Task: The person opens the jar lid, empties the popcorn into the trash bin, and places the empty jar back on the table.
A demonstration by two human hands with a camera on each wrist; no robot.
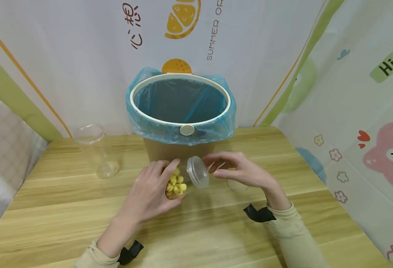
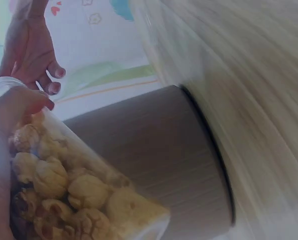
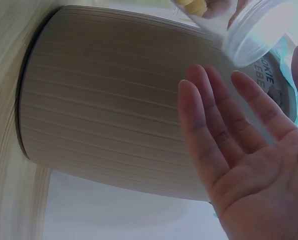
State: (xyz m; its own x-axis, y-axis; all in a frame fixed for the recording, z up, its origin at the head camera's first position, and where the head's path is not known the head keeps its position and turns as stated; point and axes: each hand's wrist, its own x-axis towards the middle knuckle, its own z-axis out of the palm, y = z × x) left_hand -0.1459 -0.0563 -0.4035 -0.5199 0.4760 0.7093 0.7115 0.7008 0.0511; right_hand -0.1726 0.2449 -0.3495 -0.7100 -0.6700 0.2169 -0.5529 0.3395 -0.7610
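Observation:
My left hand [image 1: 149, 190] grips a clear plastic jar [image 2: 79, 175] of yellow popcorn [image 1: 176, 184], tilted on its side above the table. Its ridged round top end [image 1: 197, 172] points to the right, toward my right hand [image 1: 244, 171]. In the right wrist view the right hand's fingers [image 3: 234, 120] are spread and hold nothing, just short of that ridged end [image 3: 256, 32]. The left wrist view shows popcorn along the jar, with my left thumb and palm around it.
Behind the hands stands a brown bin [image 3: 109, 100] lined with a blue bag [image 1: 183, 137]. A tall clear container [image 1: 96, 152] stands at the back left of the wooden table [image 1: 65, 208]. A pale round disc [image 1: 238, 185] lies under the right hand.

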